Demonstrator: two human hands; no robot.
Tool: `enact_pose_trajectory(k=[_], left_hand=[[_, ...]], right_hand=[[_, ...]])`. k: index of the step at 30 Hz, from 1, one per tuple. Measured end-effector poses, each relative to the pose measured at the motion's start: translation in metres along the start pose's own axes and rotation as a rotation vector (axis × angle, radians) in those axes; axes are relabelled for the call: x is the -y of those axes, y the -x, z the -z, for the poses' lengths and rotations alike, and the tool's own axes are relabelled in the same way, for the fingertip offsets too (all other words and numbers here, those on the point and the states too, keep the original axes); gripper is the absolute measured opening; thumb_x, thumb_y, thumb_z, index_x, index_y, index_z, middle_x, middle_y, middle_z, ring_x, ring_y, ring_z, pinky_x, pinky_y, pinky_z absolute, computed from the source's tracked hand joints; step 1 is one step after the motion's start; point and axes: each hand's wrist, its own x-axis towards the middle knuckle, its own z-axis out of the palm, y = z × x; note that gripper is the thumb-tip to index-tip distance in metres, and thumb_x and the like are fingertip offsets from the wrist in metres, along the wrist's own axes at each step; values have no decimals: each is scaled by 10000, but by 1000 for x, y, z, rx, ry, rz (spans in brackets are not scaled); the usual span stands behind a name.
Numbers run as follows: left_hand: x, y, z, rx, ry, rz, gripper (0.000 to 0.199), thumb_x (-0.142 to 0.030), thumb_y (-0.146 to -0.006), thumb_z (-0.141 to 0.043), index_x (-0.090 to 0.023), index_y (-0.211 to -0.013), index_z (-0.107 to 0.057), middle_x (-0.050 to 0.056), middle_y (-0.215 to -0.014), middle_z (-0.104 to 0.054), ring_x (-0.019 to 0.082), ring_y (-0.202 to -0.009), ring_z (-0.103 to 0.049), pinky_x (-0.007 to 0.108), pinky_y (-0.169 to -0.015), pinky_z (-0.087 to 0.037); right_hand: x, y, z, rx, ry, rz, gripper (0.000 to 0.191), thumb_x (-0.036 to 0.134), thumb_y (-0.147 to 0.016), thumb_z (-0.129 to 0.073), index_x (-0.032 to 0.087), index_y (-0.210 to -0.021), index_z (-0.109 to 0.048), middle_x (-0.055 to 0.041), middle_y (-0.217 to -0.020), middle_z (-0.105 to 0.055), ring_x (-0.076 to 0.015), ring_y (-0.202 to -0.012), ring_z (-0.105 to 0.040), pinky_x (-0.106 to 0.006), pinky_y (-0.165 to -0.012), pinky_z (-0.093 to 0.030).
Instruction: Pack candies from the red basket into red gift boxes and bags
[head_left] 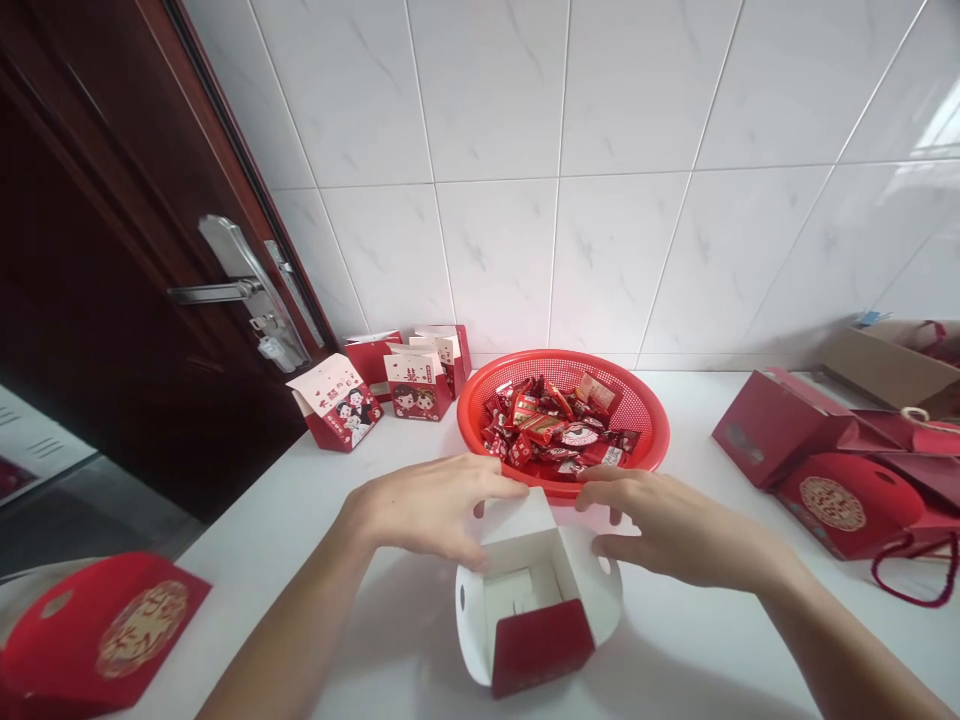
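Observation:
An open box [544,645], red outside and white inside, stands on the white table with its flaps spread; its inside shows no candy. My left hand [442,508] is at the box's left rear, fingers apart, thumb by the left flap and fingertips near the back flap. Over the right rear side, my right hand [675,525] has its fingers spread, with the thumb close to the right flap. Neither hand grips anything. Right behind the box sits a red mesh basket [657,425] with many wrapped candies [544,425] in it.
Several small printed boxes [416,390] stand at the back left by the tiled wall. Red gift boxes [832,505] and a cardboard box [885,360] are on the right. Another red box [112,630] is at the lower left, below a dark door [112,200].

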Motion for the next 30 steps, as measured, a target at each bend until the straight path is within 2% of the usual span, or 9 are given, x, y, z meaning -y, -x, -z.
enact_pose_trajectory(k=[4,7,12,16,19,21,24,28,30], left_hand=[[-4,-9,9,64,65,-16,706,-330,-752,-801,-341,-1425,-588,42,-1179,-663,239,-1004,-632,280,-798,-452],[-5,-13,14,34,74,-52,627,-402,-799,-779,-333,-1402,-620,40,-1111,-682,210,-904,-650,284,-793,-460],[3,-20,17,-99,105,-69,453,-412,-872,-709,-252,-1296,-705,63,-1101,-705,194,-848,-677,283,-753,-486],[19,-32,16,-233,173,-76,361,-385,-892,-664,-230,-1210,-740,62,-1088,-724,204,-913,-691,286,-774,-516],[35,-46,12,-365,279,-80,288,-371,-893,-636,-207,-1088,-770,57,-1018,-751,198,-891,-695,281,-770,-528],[47,-57,7,-426,354,-68,275,-385,-887,-630,-192,-1018,-777,56,-964,-770,197,-854,-692,288,-767,-531],[66,-71,0,-451,435,-31,296,-415,-867,-635,-172,-957,-778,60,-883,-776,200,-799,-677,298,-738,-528],[80,-84,-8,-513,482,19,293,-400,-843,-628,-155,-918,-770,60,-817,-762,186,-723,-648,304,-708,-522],[82,-87,-10,-522,485,33,287,-388,-844,-619,-160,-935,-767,58,-822,-761,187,-728,-652,306,-709,-523]], right_hand=[[3,3,10,-44,-14,55,319,419,-955,-609,237,-1206,-682,-67,-1175,-706,-238,-940,-667,-349,-773,-501],[1,3,18,-41,-11,132,368,503,-966,-595,228,-1189,-693,-70,-1158,-705,-221,-891,-660,-333,-732,-501],[-16,-10,28,-134,-99,225,355,504,-997,-529,219,-1105,-712,-71,-1071,-724,-198,-842,-647,-329,-740,-518],[-40,-26,32,-258,-201,137,350,501,-971,-534,214,-1026,-727,-74,-1016,-744,-212,-847,-665,-350,-766,-539],[-59,-38,32,-298,-294,90,397,543,-924,-575,187,-1007,-728,-98,-1033,-745,-235,-892,-680,-374,-805,-547],[-70,-47,33,-299,-368,87,437,574,-898,-598,174,-1014,-730,-103,-1036,-736,-240,-913,-676,-372,-805,-547],[-79,-68,39,-290,-378,87,458,578,-878,-608,163,-1028,-731,-84,-978,-713,-219,-845,-652,-353,-741,-531],[-70,-109,52,-181,-159,61,330,388,-878,-616,162,-1092,-726,-78,-1047,-711,-219,-915,-659,-336,-790,-518],[-59,-131,54,-87,-55,42,389,345,-830,-691,198,-1189,-714,-80,-1130,-721,-245,-1003,-665,-340,-845,-510]])
